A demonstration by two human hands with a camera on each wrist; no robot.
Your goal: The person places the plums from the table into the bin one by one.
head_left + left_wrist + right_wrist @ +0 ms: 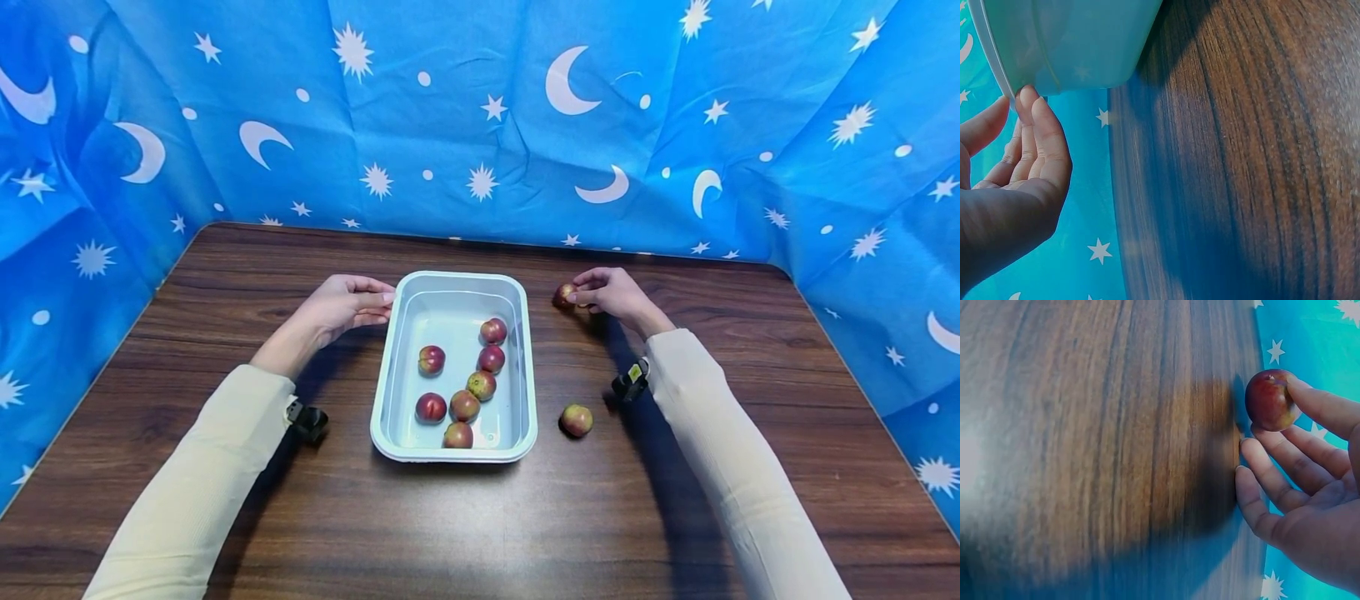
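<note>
A white rectangular plastic tub (381,367) stands mid-table with several red and yellow-green plums in it, one of them a dark red plum (431,407) near its front left. My left hand (341,308) pinches the tub's left rim near the far corner, thumb on one side and fingertips on the other in the left wrist view. Right of the tub's far end, my right hand (613,296) holds a plum (1267,403) between thumb and fingers. Closer to me, another plum (577,421) lies on the wood, right of the tub.
The dark wood-grain table (465,533) runs back to a blue curtain (465,108) printed with white moons and stars. Each wrist carries a small black camera; the right one (632,379) sits just beyond the loose plum.
</note>
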